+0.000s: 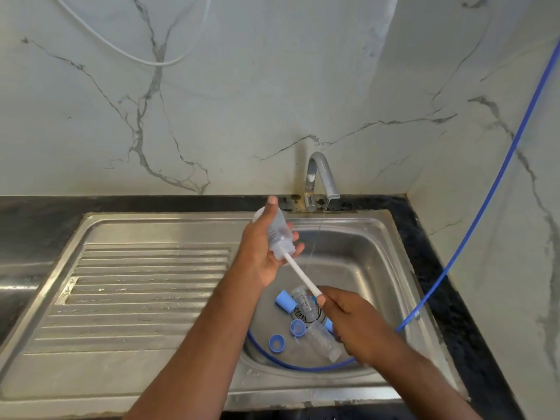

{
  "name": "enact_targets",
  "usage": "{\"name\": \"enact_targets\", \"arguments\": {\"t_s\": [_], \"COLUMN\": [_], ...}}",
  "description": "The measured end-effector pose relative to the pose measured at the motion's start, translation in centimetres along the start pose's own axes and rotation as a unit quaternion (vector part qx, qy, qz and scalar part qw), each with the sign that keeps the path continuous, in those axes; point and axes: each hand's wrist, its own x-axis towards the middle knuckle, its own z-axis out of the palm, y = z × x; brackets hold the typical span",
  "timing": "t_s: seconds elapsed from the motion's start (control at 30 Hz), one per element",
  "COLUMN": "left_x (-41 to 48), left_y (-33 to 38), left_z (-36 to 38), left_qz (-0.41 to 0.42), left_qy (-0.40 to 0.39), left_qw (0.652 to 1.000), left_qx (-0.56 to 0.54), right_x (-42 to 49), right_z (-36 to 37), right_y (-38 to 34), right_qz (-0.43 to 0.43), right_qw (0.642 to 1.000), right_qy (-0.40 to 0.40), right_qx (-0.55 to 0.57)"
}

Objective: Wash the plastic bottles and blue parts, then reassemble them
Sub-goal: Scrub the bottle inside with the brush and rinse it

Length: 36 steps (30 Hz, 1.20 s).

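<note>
Mid-frame, the left hand (261,253) grips a bottle (278,234) mouth-down over the sink (366,250), likely so the right hand (354,324), gripping the brush (300,274), can scrub inside; blue parts (285,301) lie in it below.

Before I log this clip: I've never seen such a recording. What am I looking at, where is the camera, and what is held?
No machine here: these are a person's two bare hands, filmed by one camera worn on the head, looking down at a steel sink. The left hand grips a clear plastic bottle; the right hand holds a white brush handle that runs into it. The tap runs a thin stream. In the basin lie another clear bottle, blue parts and a blue hose.
</note>
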Motion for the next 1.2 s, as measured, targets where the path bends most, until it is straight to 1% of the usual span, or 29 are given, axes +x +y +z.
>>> {"name": "enact_targets", "arguments": {"t_s": [0.03,0.1,0.17,0.23,0.3,0.33,0.37,0.4,0.43,0.47,0.5,0.53,0.57,0.6,0.63,0.67,0.73,0.77,0.8,0.87,0.93,0.97,1.0,1.03,1.07,1.1,1.13,1.17,1.2], "left_x": [-0.1,-0.4,-0.8,-1.2,-1.1,-0.9,-0.6,-0.2,-0.2,-0.5,-0.6,-0.6,-0.6,-0.7,-0.8,-0.9,-1.0,-0.9,-1.1,-0.8,-0.3,-0.1,0.1,0.0,-0.2,-0.3,-0.4,-0.5,-0.6], "left_y": [-0.1,0.0,-0.3,-0.5,-0.1,0.1,0.3,0.3,0.4,0.3,0.2,0.1,0.0,0.0,0.0,0.0,-0.1,-0.1,0.1,0.4,0.9,1.0,0.9,0.8,0.7,0.5,0.3,0.2,0.3], "left_z": [0.1,0.1,0.1,0.2,0.3,-0.1,-0.5,-1.0,-1.2,-1.2,-1.2,-1.0,-0.7,-0.5,-0.4,-0.3,-0.3,-0.2,0.1,0.2,-0.5,-1.0,-1.5,-1.6,-1.4,-1.1,-0.8,-0.5,-0.3], "left_qz": [-0.010,-0.022,0.002,0.017,0.023,0.030,0.036,0.033,0.023,0.013,0.004,0.001,0.003,0.012,0.016,0.017,0.027,0.036,0.038,0.034,0.041,0.045,0.043,0.035,0.028,0.022,0.018,0.021,0.025], "left_qy": [-0.016,-0.050,-0.088,-0.110,-0.072,-0.048,-0.030,-0.014,0.001,0.008,0.005,-0.006,-0.020,-0.036,-0.059,-0.087,-0.137,-0.153,-0.165,-0.140,-0.076,-0.057,-0.039,-0.022,-0.006,0.004,0.006,0.007,0.001], "left_qw": [0.999,0.991,0.982,0.983,0.997,0.996,0.995,0.996,0.997,0.999,1.000,1.000,1.000,0.999,0.995,0.988,0.969,0.965,0.966,0.985,0.996,0.996,0.997,0.998,0.999,1.000,1.000,1.000,1.000], "left_qx": [-0.041,-0.123,-0.166,-0.146,-0.003,0.062,0.091,0.087,0.068,0.042,0.014,-0.004,-0.014,-0.034,-0.076,-0.125,-0.204,-0.211,-0.196,-0.098,0.022,0.050,0.056,0.044,0.024,0.007,-0.003,-0.001,-0.007], "right_x": [-0.5,-1.3,-1.7,-1.7,-1.5,-1.3,-0.9,-0.6,-0.4,-0.2,-0.2,-0.2,-0.4,-0.7,-1.2,-1.6,-2.0,-1.9,-1.9,-1.8,-1.4,-1.1,-0.8,-0.4,-0.3,-0.1,-0.1,-0.2,-0.3], "right_z": [-0.1,-0.9,-1.6,-1.4,-0.8,-0.5,-0.2,-0.2,-0.3,-0.3,-0.3,-0.2,-0.2,-0.2,-0.4,-0.7,-1.2,-1.3,-1.1,-0.6,-0.1,0.1,0.2,0.4,0.7,1.1,1.4,1.7,1.9], "right_y": [-0.6,-1.9,-2.1,-2.1,-1.7,-1.3,-0.7,-0.1,0.4,0.7,0.8,0.6,0.1,-0.6,-1.5,-2.4,-3.1,-3.0,-2.9,-2.5,-1.7,-1.3,-0.6,0.2,0.5,0.5,0.4,-0.1,-0.8], "right_qz": [0.049,0.110,0.116,0.105,0.090,0.075,0.045,0.011,-0.017,-0.031,-0.035,-0.039,-0.030,0.002,0.054,0.091,0.105,0.100,0.097,0.086,0.069,0.050,0.019,-0.012,-0.027,-0.028,-0.028,-0.021,-0.003], "right_qw": [0.991,0.945,0.904,0.897,0.935,0.963,0.987,0.996,0.994,0.987,0.984,0.986,0.994,1.000,0.988,0.963,0.915,0.900,0.895,0.916,0.958,0.978,0.994,0.993,0.981,0.972,0.974,0.984,0.996], "right_qy": [-0.050,-0.160,-0.241,-0.237,-0.137,-0.063,0.012,0.069,0.100,0.111,0.109,0.092,0.060,0.011,-0.053,-0.118,-0.230,-0.255,-0.256,-0.196,-0.068,0.001,0.061,0.102,0.120,0.126,0.120,0.093,0.053], "right_qx": [0.113,0.262,0.332,0.359,0.313,0.250,0.157,0.046,-0.046,-0.109,-0.135,-0.130,-0.082,0.019,0.135,0.225,0.315,0.338,0.351,0.338,0.268,0.201,0.085,-0.049,-0.149,-0.195,-0.191,-0.151,-0.067]}}
